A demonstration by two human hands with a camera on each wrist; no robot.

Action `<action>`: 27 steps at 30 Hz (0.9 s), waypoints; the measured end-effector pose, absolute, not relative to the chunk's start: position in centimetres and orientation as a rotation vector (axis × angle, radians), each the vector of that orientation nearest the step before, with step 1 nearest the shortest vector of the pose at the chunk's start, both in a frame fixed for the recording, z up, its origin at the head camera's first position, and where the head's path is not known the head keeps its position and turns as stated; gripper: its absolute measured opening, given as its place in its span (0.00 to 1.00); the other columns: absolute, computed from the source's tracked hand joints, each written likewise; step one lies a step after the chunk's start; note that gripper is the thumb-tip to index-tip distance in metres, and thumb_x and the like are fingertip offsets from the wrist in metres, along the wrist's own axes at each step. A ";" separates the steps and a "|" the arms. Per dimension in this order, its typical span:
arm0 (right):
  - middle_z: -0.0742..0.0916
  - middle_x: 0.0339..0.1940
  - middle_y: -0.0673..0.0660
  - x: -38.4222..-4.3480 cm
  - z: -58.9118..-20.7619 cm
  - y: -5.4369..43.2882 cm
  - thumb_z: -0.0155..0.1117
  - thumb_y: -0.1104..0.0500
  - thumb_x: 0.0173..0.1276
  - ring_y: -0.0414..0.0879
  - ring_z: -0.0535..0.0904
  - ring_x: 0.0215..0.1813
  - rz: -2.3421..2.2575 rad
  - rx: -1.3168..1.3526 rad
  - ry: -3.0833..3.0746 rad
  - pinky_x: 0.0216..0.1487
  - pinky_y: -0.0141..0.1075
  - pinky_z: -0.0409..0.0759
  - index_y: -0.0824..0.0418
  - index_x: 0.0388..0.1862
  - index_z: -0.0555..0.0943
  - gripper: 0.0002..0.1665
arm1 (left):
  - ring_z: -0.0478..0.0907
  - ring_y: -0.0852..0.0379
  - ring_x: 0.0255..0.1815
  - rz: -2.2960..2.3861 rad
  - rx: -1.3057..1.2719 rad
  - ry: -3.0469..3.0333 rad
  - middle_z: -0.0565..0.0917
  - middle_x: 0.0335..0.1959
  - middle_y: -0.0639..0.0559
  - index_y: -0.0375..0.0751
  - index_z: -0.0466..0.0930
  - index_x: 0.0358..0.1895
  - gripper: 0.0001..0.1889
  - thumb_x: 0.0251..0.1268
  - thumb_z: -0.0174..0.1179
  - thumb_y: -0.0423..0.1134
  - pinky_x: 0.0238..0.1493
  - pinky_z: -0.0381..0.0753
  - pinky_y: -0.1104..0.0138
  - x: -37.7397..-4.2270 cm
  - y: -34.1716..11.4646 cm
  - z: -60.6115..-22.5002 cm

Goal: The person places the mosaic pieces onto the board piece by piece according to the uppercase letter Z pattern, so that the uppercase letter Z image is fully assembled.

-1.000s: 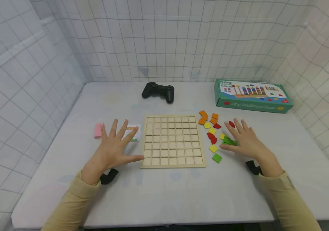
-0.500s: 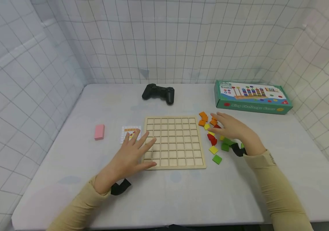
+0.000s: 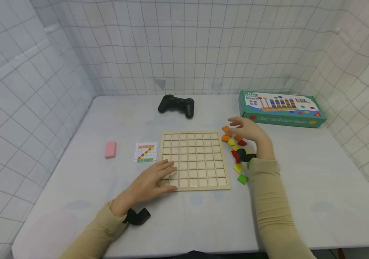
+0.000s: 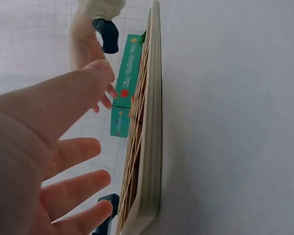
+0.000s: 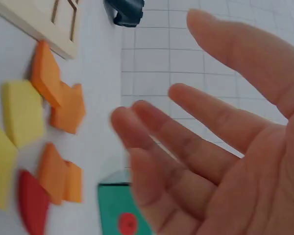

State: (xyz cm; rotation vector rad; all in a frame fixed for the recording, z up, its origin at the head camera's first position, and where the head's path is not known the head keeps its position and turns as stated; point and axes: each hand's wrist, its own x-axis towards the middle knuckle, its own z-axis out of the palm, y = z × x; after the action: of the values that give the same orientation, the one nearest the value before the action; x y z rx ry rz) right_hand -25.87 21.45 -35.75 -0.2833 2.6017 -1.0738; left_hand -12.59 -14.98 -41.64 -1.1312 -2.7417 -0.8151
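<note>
In the head view, a wooden grid board [image 3: 197, 188] lies mid-table with its cells bare. My left hand [image 3: 149, 184] hovers over the board's front left corner, fingers spread; a gap to the board [image 4: 154, 147] shows in the left wrist view. My right hand [image 3: 247, 131] hangs above the orange tiles [image 3: 225, 138] beside the board's far right corner. Its fingers [image 5: 210, 117] are loosely bent and hold nothing. Yellow tiles [image 3: 238, 168], red pieces [image 3: 242, 142] and green tiles [image 3: 242, 178] lie nearby, some hidden under the right wrist.
Left of the board lies a pattern card [image 3: 146, 152] with coloured squares, and farther left a pink block [image 3: 110, 149]. A black game controller [image 3: 176, 105] lies behind the board. A green Ring Challenge Game box [image 3: 281, 109] stands at the back right.
My right hand has moved left and away from me, from the green tiles to above the orange ones. My left hand has moved right and towards me, from beside the card to the board's corner.
</note>
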 end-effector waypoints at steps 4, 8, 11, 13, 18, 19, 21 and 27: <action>0.74 0.63 0.61 -26.0 -37.2 21.0 0.62 0.44 0.65 0.57 0.74 0.57 -1.248 -0.257 2.591 0.56 0.52 0.74 0.59 0.69 0.66 0.38 | 0.63 0.43 0.67 -0.847 -1.168 -2.713 0.74 0.62 0.43 0.41 0.79 0.56 0.29 0.55 0.66 0.54 0.69 0.57 0.52 -12.8 -15.2 -42.8; 0.76 0.61 0.60 -26.2 -38.2 20.8 0.64 0.46 0.64 0.56 0.76 0.52 -1.363 -0.225 2.565 0.51 0.49 0.77 0.60 0.66 0.69 0.35 | 0.64 0.43 0.67 -0.812 -1.201 -2.699 0.74 0.61 0.43 0.43 0.82 0.52 0.26 0.53 0.67 0.55 0.69 0.57 0.54 -12.9 -15.3 -43.3; 0.77 0.59 0.59 -26.2 -38.8 20.9 0.65 0.46 0.63 0.55 0.76 0.51 -1.373 -0.201 2.579 0.47 0.45 0.78 0.59 0.63 0.72 0.33 | 0.64 0.44 0.67 -0.802 -1.190 -2.713 0.74 0.61 0.44 0.44 0.83 0.52 0.26 0.53 0.67 0.55 0.69 0.58 0.57 -12.8 -15.4 -43.3; 0.77 0.59 0.58 -26.3 -39.0 21.0 0.65 0.47 0.63 0.54 0.75 0.51 -1.361 -0.187 2.592 0.46 0.43 0.78 0.58 0.62 0.73 0.31 | 0.63 0.45 0.68 -0.797 -1.173 -2.734 0.74 0.62 0.45 0.44 0.83 0.52 0.26 0.53 0.67 0.55 0.69 0.59 0.57 -12.8 -15.3 -43.2; 0.77 0.58 0.58 -26.3 -39.6 21.2 0.67 0.50 0.62 0.54 0.75 0.49 -1.370 -0.148 2.552 0.40 0.39 0.77 0.58 0.59 0.75 0.28 | 0.64 0.46 0.67 -0.765 -1.159 -2.761 0.74 0.62 0.46 0.45 0.83 0.52 0.26 0.53 0.66 0.56 0.67 0.63 0.56 -12.8 -15.3 -43.1; 0.77 0.58 0.58 -26.3 -39.7 21.2 0.67 0.50 0.62 0.54 0.75 0.48 -1.376 -0.139 2.541 0.39 0.38 0.77 0.58 0.59 0.75 0.28 | 0.64 0.46 0.67 -0.760 -1.161 -2.759 0.74 0.61 0.46 0.45 0.83 0.52 0.26 0.53 0.67 0.56 0.66 0.63 0.56 -12.8 -15.3 -43.1; 0.78 0.58 0.57 -26.4 -40.0 21.3 0.68 0.50 0.61 0.54 0.75 0.46 -1.384 -0.121 2.530 0.36 0.37 0.77 0.58 0.59 0.75 0.28 | 0.65 0.47 0.67 -0.751 -1.163 -2.754 0.75 0.61 0.46 0.45 0.83 0.51 0.26 0.52 0.67 0.56 0.66 0.64 0.56 -12.8 -15.3 -43.1; 0.78 0.56 0.60 -26.7 -40.5 21.4 0.69 0.50 0.60 0.53 0.74 0.50 -1.366 -0.090 2.545 0.40 0.36 0.75 0.61 0.58 0.75 0.30 | 0.65 0.47 0.67 -0.743 -1.168 -2.754 0.75 0.61 0.47 0.45 0.84 0.51 0.25 0.52 0.67 0.56 0.65 0.65 0.56 -13.0 -15.3 -43.0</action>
State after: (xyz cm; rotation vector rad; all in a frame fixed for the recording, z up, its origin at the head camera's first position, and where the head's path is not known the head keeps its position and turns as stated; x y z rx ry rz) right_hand -26.65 21.40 -40.54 -0.0896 2.5450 -1.3661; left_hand -12.96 -15.33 -43.02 -1.1680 -2.7544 -0.7428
